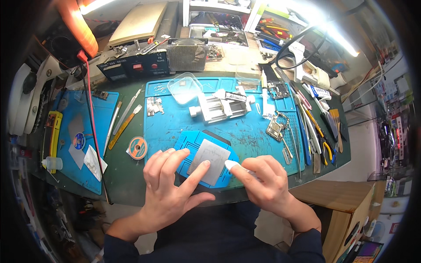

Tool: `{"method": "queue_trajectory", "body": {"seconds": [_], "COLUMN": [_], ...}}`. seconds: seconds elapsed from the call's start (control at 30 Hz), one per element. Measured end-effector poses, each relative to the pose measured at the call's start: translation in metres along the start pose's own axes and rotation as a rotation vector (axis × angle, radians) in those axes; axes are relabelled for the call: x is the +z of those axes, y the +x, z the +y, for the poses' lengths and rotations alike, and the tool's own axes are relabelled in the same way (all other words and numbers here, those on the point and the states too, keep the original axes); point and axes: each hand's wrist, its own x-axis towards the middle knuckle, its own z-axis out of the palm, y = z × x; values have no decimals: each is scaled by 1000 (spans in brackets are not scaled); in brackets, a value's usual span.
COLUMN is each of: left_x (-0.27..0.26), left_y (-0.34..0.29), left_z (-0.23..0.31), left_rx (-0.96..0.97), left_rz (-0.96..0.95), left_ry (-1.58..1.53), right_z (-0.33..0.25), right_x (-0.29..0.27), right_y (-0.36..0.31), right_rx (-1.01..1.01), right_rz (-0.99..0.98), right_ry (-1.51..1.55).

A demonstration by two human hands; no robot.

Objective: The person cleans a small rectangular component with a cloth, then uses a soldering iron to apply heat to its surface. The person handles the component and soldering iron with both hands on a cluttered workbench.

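Observation:
A thin grey metal sheet (209,161) with fine markings lies on a blue angular fixture (182,148) near the front of the mat. My left hand (169,179) rests over the fixture's left side, fingers spread, its index fingertip on the sheet. At the sheet's right edge, my right hand (266,182) is closed on a white piece (230,165) that sticks out by the index fingertip; whether it is cloth or something stiffer is unclear. Beyond the fixture stands a silver metal clamp (221,108) with a small tube on top.
Blue work mat (166,127) carries a clear plastic box (185,88) and circuit boards (277,126). An orange-rimmed spool (137,147) sits left of my left hand. Pliers and several tools (324,147) line the right. A boxy black device (136,65) stands behind.

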Motion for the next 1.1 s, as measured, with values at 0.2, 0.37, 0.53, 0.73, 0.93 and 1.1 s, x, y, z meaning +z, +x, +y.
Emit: {"method": "queue_trajectory", "body": {"seconds": [0.2,0.37,0.53,0.73,0.93,1.1], "left_x": [2,0,0,0,1,1], "left_y": [-1,1,2,4,5,4], "left_z": [-3,-4,-2,-3,-4,-4], "left_rx": [7,7,-38,-58,-56,-58], "left_rz": [-7,-48,-67,-67,-63,-56], "left_ry": [-27,-34,-111,-180,-213,-213], "right_z": [1,1,3,6,6,9], "right_x": [3,8,6,7,9,6], "right_y": [12,15,19,25,27,24], "right_rx": [-101,-155,-167,-148,-145,-108], "right_rz": [-63,-92,-105,-113,-85,-75], "right_ry": [-14,-54,-113,-142,-199,-168]}}
